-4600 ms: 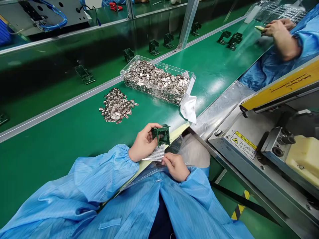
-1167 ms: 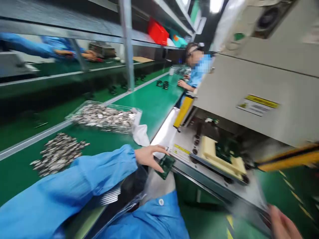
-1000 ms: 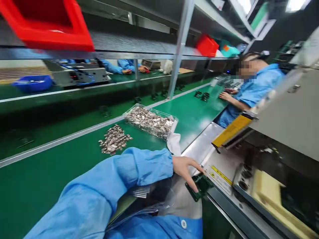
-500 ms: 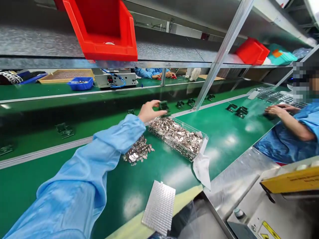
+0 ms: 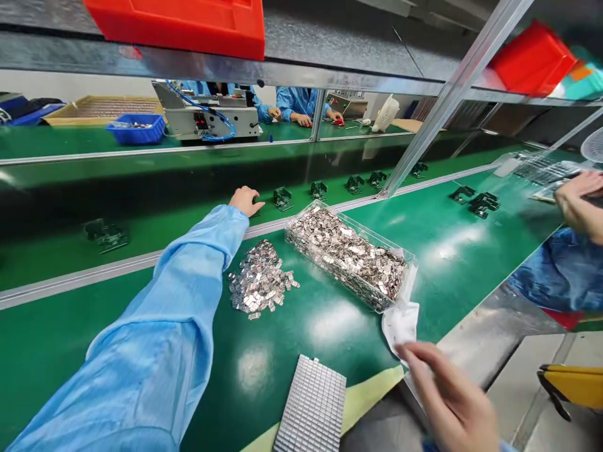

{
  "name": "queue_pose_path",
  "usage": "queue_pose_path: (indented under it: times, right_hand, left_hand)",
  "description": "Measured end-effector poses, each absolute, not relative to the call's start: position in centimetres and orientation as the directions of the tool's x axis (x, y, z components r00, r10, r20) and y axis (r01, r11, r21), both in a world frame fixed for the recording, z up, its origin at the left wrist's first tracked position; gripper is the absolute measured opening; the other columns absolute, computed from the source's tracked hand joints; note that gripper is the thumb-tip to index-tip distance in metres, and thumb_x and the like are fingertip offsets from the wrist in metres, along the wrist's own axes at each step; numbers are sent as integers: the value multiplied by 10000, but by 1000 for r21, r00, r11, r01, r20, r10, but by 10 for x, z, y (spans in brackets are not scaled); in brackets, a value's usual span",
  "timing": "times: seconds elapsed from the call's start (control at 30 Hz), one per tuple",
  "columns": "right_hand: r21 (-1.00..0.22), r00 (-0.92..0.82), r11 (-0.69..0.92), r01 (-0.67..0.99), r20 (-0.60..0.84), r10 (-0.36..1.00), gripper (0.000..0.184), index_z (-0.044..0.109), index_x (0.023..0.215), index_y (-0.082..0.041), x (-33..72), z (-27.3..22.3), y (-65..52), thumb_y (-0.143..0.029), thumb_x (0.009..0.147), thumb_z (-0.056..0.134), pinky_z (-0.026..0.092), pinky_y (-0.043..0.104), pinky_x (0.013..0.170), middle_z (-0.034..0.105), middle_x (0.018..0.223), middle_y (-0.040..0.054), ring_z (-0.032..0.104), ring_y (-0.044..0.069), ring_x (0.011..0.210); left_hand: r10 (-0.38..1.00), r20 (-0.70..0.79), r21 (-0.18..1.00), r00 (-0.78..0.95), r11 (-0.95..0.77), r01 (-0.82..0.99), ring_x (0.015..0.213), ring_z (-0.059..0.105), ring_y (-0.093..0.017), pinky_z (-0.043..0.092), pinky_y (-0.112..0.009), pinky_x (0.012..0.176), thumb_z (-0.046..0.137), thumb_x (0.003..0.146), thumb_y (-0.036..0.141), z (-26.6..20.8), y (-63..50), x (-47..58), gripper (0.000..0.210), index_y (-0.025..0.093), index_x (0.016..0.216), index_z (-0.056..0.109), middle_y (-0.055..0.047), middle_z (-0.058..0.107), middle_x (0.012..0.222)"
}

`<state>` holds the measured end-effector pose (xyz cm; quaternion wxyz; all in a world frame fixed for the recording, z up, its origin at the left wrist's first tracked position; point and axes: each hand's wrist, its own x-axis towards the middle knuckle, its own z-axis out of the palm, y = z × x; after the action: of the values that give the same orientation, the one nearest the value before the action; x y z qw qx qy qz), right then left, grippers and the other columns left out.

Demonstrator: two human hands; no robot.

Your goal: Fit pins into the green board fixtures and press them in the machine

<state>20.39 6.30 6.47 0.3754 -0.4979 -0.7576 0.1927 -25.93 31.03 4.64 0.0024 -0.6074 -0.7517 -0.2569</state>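
My left hand reaches over the dark belt channel with its fingers curled around a dark green part, mostly hidden by the hand. Just to its right stands a similar dark green part, with several more farther along. My right hand is low in front, blurred, its fingertips by a white sheet; I cannot make out whether it holds anything. Between my hands lie a heap of small shiny metal pieces and a clear plastic box full of such pieces. Nearer stands a silvery gridded block.
A metal post rises beyond the box, beneath a shelf with red bins. More dark parts lie on the green table at right, near a co-worker's hand. A yellow sheet lies under the block.
My left hand has moved from above the clear box, where it held a dark green part, leftward to the belt channel. My right hand has come into view. The camera view has shifted.
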Motion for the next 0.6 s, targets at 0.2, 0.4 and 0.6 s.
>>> queue_pose_path:
  times: [0.2,0.4,0.6]
  right_hand:
    - [-524,-521,516,677,153,840,169,707,993,-191,77,37,153,-217,930,552,514,252,717,692,869,41,660,171,764]
    - [-421,-491,487,765,108,864,78,718,840,-217,32,12,181,-284,847,678,443,278,640,654,906,58,630,192,749]
    - [-407,-488,474,781,76,870,186,598,615,-209,38,11,184,-290,772,658,405,290,548,612,664,33,606,202,603]
  left_hand:
    - [826,522,373,-212,2,928,1150,560,-277,421,-398,1025,701,775,430,71,218,-269,442,141,1102,633,-132,624,1175]
    - [802,594,336,-60,-179,925,983,649,-236,519,-368,882,725,784,421,45,22,-232,365,181,1039,623,-88,693,1032]
    - [814,520,446,-258,-1,895,1288,498,-354,453,-523,1026,790,679,511,11,-73,-208,894,217,1402,355,-196,487,1413]
